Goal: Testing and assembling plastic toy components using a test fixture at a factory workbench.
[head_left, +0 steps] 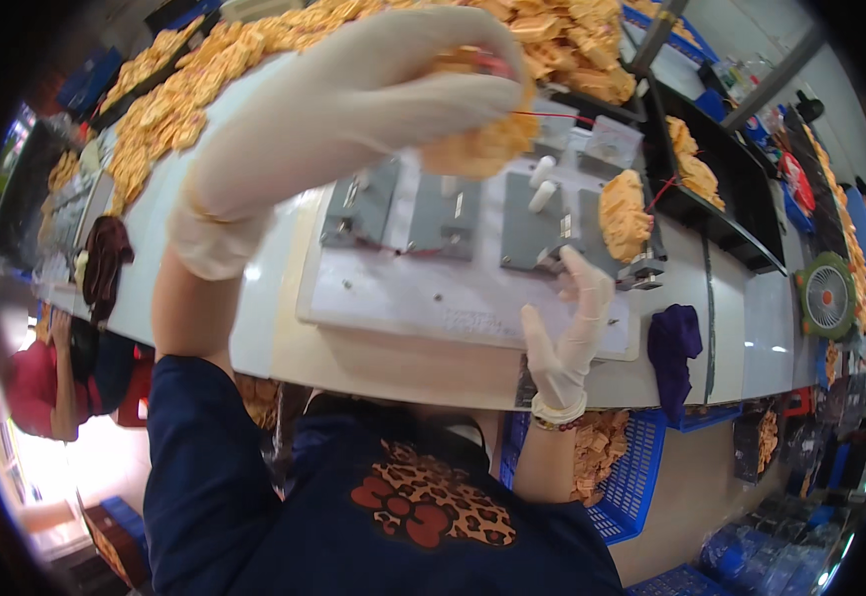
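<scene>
Head camera view: at far left, a co-worker in a red top (40, 387), then a dark maroon cloth (107, 263) near the worktable's edge. Orange molded pieces (164, 114) heap along the table's back. The white-gloved left hand (333, 124), slightly blurred, curls around one orange piece (477, 144) — raised over a white fixture board (393, 288) with gray plates. The gloved right hand (567, 353) has thumb and fingers parted, nothing visible between them; a fingertip is at a metal clamp (557, 254) — contact is unclear. Further right: another orange piece (627, 217), a purple cloth (673, 363), a black tray (751, 233), a green fan (828, 296).
</scene>
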`<state>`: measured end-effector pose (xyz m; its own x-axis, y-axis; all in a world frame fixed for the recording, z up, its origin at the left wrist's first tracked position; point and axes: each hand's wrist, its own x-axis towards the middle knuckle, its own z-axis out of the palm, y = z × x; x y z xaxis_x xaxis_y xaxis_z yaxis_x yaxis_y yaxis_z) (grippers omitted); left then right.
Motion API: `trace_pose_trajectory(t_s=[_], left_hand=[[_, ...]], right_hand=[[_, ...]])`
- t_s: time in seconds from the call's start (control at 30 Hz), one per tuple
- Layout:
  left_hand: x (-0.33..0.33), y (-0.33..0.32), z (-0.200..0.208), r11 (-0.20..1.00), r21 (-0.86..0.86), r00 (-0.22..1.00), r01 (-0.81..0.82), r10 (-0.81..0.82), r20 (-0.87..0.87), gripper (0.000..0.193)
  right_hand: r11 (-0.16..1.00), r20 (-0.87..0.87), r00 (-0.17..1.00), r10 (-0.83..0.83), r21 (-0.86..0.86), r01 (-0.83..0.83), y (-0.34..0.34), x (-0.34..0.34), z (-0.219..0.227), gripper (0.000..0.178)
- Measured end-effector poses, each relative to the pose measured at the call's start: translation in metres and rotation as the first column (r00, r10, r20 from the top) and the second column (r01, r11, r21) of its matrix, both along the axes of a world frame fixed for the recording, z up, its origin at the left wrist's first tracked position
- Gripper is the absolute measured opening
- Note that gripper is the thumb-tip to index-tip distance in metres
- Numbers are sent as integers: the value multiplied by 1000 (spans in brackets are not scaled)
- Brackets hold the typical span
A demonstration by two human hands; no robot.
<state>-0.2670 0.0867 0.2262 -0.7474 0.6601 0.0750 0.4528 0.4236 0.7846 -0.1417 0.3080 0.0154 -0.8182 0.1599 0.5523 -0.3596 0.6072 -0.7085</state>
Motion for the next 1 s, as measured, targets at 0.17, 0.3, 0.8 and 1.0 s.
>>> trace_pose_trajectory(t_s=[0.17, 0.3, 0.8, 1.0], left_hand=[[60, -132, -53, 946, 281, 986, -163, 166, 14, 37], [128, -240, -112, 884, 213, 890, -417, 350, 292, 45], [-5, -159, -97, 739, 560, 909, -374, 175, 377, 28], [-196, 6, -54, 921, 388, 996, -16, -20, 90, 32]], right_hand=[[985, 28, 999, -18, -170, 22, -9, 2, 5, 77], [976, 56, 998, 7, -219, 6, -4, -2, -5, 76], [963, 99, 995, -10, -269, 36, -4, 7, -9, 74], [987, 45, 999, 15, -157, -8, 0, 2, 1, 67]])
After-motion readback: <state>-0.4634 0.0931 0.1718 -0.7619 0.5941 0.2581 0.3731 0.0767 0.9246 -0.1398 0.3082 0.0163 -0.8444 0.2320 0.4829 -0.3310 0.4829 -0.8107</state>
